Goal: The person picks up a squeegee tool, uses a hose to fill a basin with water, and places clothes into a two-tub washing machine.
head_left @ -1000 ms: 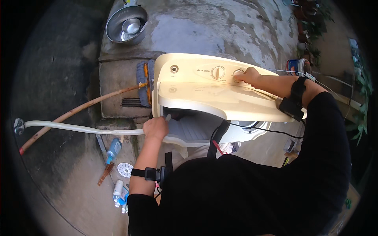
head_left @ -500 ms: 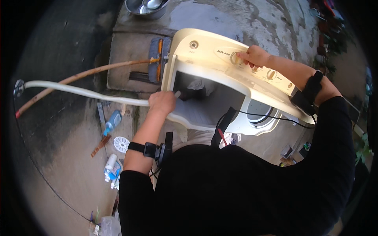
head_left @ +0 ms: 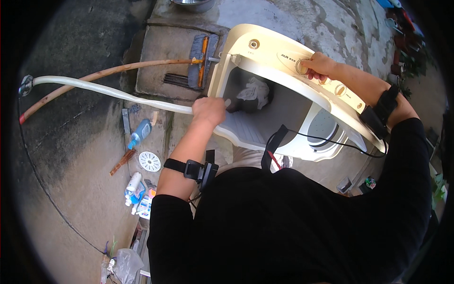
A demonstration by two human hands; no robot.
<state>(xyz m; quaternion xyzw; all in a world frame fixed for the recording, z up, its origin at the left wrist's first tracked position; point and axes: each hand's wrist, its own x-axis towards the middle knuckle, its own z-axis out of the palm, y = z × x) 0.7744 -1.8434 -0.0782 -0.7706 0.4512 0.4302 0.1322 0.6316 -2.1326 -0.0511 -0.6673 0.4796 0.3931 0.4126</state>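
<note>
A cream twin-tub washing machine (head_left: 265, 40) stands in front of me with its wash tub (head_left: 279, 111) uncovered. Dark and white clothes (head_left: 255, 92) lie inside that tub. My left hand (head_left: 209, 110) is closed around a white hose (head_left: 118, 95), whose end pokes out over the tub's left rim. The hose runs left to a tap (head_left: 26, 85) on the wall. On the control panel, my right hand (head_left: 320, 65) has its fingers closed on the leftmost round knob (head_left: 301, 66). Another knob (head_left: 340, 90) shows farther right. The smaller spin tub (head_left: 323, 127) is at the right.
A mop (head_left: 198, 61) with a long wooden handle leans past the machine's left side. Blue bottles (head_left: 140, 132), a white slotted disc (head_left: 150, 161) and a brown brush-like piece (head_left: 122, 162) lie on the left. A metal basin (head_left: 194, 4) sits at the far edge. A black strap (head_left: 276, 142) hangs before me.
The view has shifted, so the machine appears farther right and more of the tub's inside shows. My left hand still grips the hose and my right hand stays on the knob.
</note>
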